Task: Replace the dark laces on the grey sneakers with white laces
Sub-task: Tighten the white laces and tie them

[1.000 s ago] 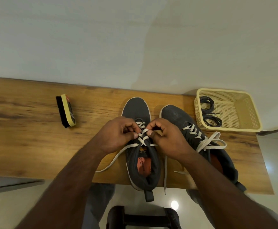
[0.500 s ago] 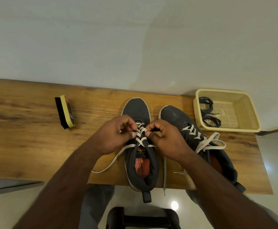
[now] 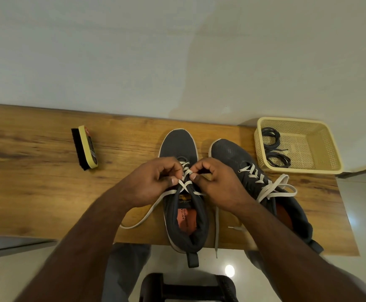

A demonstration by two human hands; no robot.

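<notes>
My left hand [image 3: 153, 182] and right hand [image 3: 217, 184] fingers pinch flat white lace [image 3: 185, 182] over left grey mesh sneaker [image 3: 183, 192] on wooden desk [image 3: 36, 192]; coiled dark laces [image 3: 273, 149] in far-right cream plastic basket [image 3: 325, 147].

left hand [image 3: 153, 182] | edged up the white lace [image 3: 185, 178] — loose tail drawn shorter

A shoe brush [image 3: 85, 147] with a yellow back and black bristles is seen lying on its side at the left of the wooden table [image 3: 36, 182], well apart from everything else. A pale wall [image 3: 177, 51] is seen behind the table. Below the near edge, a dark dumbbell [image 3: 188, 288] is seen on the glossy floor [image 3: 360, 214].
</notes>
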